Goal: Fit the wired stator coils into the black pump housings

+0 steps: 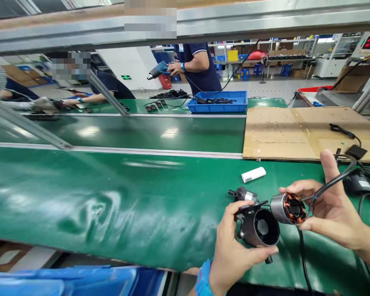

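Observation:
My left hand is wrapped round a black cylindrical motor housing, its hollow end facing me. Between the thumb and fingers of my right hand is a motor stator, a grey metal cylinder with copper windings showing at its end. The two parts are held side by side, close together. A black cable loops up from the stator's side past my right hand. Behind the housing, a small dark cylindrical part with a white label rests on the green mat.
A white rectangular block lies on the green mat. Black motors with cables are at the right edge. Beyond are a cardboard sheet with a black adapter, and a blue tray. A co-worker holds a heat gun.

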`<move>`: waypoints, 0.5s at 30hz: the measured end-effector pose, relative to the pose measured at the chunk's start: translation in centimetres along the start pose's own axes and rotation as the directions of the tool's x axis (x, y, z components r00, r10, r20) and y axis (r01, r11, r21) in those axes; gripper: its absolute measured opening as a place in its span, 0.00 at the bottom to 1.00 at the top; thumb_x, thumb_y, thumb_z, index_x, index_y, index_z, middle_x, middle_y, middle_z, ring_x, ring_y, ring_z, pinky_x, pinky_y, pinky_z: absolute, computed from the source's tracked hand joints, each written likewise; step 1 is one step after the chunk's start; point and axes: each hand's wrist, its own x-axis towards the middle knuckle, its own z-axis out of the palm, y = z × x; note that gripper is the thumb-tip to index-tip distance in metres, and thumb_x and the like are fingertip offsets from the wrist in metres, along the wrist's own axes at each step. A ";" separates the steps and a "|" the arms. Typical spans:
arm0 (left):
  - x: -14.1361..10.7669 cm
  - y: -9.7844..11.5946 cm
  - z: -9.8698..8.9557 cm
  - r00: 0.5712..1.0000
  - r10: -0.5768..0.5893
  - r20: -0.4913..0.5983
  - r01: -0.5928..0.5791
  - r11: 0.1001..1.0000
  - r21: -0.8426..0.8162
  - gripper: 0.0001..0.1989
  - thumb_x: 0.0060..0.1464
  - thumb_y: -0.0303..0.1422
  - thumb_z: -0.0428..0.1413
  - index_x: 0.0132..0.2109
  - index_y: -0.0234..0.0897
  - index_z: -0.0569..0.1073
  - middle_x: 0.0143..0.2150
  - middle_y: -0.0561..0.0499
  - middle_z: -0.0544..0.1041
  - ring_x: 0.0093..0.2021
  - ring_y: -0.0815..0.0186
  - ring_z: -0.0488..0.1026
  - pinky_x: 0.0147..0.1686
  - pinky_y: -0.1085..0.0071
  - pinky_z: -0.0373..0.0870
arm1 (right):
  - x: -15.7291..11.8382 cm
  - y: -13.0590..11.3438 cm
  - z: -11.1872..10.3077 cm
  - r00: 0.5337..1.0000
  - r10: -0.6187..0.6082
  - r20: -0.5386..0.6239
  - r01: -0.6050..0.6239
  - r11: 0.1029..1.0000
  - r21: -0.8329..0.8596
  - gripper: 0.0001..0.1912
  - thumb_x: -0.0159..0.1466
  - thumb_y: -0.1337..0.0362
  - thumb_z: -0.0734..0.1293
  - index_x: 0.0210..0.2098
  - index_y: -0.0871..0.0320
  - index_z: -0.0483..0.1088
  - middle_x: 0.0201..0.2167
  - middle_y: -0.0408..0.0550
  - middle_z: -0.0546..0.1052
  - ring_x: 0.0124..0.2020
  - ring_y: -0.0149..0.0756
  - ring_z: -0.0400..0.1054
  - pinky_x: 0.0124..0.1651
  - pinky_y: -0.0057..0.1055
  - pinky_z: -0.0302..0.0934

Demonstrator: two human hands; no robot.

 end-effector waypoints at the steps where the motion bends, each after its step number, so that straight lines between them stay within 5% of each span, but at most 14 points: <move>1: -0.5 0.2 0.7 1.000 0.005 0.015 -0.005 1.000 0.016 0.42 0.38 0.40 0.75 0.59 0.45 0.64 0.56 0.48 0.74 0.53 0.60 0.76 0.52 0.66 0.74 | -1.0 -0.4 0.0 1.000 -0.018 0.008 0.018 1.000 -0.017 0.61 0.62 0.75 0.73 0.74 0.36 0.27 0.55 0.47 0.74 0.60 0.40 0.69 0.61 0.38 0.67; 5: -1.9 0.8 2.7 0.998 -0.015 0.067 0.005 0.988 0.152 0.41 0.39 0.38 0.73 0.59 0.44 0.65 0.54 0.47 0.74 0.52 0.58 0.75 0.52 0.61 0.73 | -4.3 -1.7 -0.3 0.997 -0.077 0.021 0.078 0.995 -0.067 0.59 0.63 0.77 0.70 0.74 0.34 0.27 0.56 0.44 0.74 0.62 0.40 0.67 0.65 0.40 0.64; 11: -1.3 -1.0 3.9 0.941 -0.253 0.226 0.158 0.916 0.368 0.37 0.41 0.36 0.70 0.58 0.38 0.66 0.54 0.43 0.74 0.51 0.55 0.74 0.54 0.55 0.72 | -7.1 -2.8 -1.1 0.993 -0.118 0.002 0.118 0.991 -0.066 0.60 0.62 0.79 0.69 0.74 0.32 0.28 0.56 0.44 0.74 0.62 0.41 0.67 0.64 0.41 0.65; 15: -0.5 -2.0 3.7 0.947 -0.182 0.266 -0.024 0.784 0.621 0.42 0.46 0.37 0.70 0.65 0.34 0.63 0.62 0.37 0.70 0.61 0.46 0.68 0.60 0.46 0.66 | -7.5 -2.9 -1.1 0.992 -0.121 -0.022 0.120 0.991 -0.052 0.59 0.63 0.76 0.70 0.74 0.32 0.28 0.55 0.45 0.75 0.61 0.41 0.68 0.61 0.41 0.68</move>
